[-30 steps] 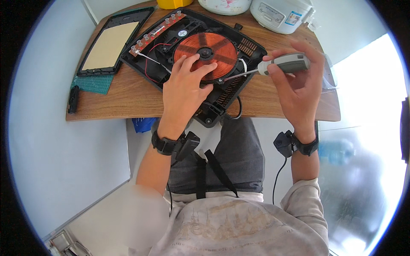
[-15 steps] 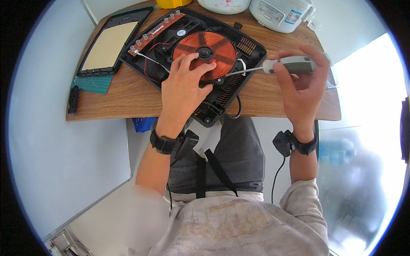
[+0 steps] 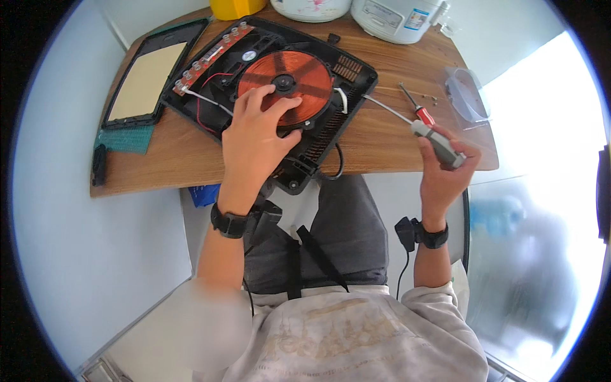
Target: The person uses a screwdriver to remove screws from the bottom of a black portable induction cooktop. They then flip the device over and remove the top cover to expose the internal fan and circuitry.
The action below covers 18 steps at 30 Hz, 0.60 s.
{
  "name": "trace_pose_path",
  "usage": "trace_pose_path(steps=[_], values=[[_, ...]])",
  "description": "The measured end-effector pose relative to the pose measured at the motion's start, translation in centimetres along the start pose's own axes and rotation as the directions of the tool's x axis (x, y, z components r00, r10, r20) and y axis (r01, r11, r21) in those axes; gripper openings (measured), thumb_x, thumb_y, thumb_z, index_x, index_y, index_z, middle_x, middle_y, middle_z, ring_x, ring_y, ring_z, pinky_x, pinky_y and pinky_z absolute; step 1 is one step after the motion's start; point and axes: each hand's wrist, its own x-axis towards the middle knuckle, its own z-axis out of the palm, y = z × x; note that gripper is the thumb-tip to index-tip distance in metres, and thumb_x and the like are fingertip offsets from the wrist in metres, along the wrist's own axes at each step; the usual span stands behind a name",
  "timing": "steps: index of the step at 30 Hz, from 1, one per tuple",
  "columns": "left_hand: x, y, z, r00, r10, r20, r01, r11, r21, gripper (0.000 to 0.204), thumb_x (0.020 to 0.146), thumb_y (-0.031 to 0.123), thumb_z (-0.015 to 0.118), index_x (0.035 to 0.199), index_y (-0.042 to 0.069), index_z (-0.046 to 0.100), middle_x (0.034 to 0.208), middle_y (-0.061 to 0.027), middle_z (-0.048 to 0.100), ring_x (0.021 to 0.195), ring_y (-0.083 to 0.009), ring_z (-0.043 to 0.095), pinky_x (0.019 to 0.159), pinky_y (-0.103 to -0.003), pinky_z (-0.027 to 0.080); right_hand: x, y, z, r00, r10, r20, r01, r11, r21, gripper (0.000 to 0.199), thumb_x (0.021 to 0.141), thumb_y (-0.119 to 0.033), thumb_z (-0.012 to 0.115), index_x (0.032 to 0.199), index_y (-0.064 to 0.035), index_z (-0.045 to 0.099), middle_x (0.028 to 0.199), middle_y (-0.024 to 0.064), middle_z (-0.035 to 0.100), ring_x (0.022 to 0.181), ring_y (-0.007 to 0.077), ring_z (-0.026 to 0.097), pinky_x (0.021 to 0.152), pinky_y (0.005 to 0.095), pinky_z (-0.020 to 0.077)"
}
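An opened induction cooker base (image 3: pixel 294 179), a black plastic housing, lies slanted on the wooden table, its lower corner near the front edge. Set in it is a round copper coil (image 3: pixel 312 79) with dark cross bars. My left hand (image 3: pixel 258 134) rests on the coil's near left part, its fingers spread around the centre and gripping nothing. In my right hand (image 3: pixel 449 172) is a grey-and-white screwdriver (image 3: pixel 439 141), held by the handle to the right of the housing. Its shaft points up and left, the tip close to the housing's right edge. A white wire (image 3: pixel 342 100) loops beside the coil.
A red-handled screwdriver (image 3: pixel 423 114) and small screws (image 3: pixel 435 99) lie right, near a clear plastic piece (image 3: pixel 468 95). At left, a black panel (image 3: pixel 158 105) sits partly over a green mat (image 3: pixel 127 140). White appliances (image 3: pixel 388 19) and a yellow container (image 3: pixel 237 7) stand behind.
My right hand has drawn the screwdriver away from the screw at the coil's edge, moving right and toward me. My left hand stays on the coil. The whole view has shifted slightly.
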Motion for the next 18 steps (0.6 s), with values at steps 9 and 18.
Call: trace_pose_path(steps=[9, 18], values=[[0.0, -0.1, 0.0, 0.999, 0.033, -0.003, -0.033, 0.999, 0.004, 0.054, 0.077, 0.029, 0.085, 0.128, 0.03, 0.07, 0.142, -0.0014, 0.057, 0.132, -0.0294, 0.055, 0.098, -0.046, 0.057, -2.4, 2.1, -0.8, 0.993, 0.092, -0.079, -0.097, 0.993, -0.069, 0.049, 0.085, -0.006, 0.087, 0.103, -0.0063, 0.042, 0.113, 0.0195, 0.076, 0.106, 0.0255, 0.075, 0.09, 0.0332, 0.0587], [-0.1, 0.0, -0.2, 0.999, 0.049, -0.009, -0.049, 0.999, 0.012, 0.054, 0.078, 0.044, 0.086, 0.127, 0.027, 0.07, 0.141, -0.0046, 0.058, 0.132, -0.0311, 0.055, 0.1, -0.046, 0.055, -3.4, 2.0, 0.5, 0.989, 0.06, 0.136, -0.004, 0.925, -0.38, 0.028, 0.092, -0.016, 0.08, 0.111, -0.0047, 0.064, 0.108, 0.0136, 0.075, 0.095, 0.0328, 0.074, 0.084, 0.0381, 0.0573]])
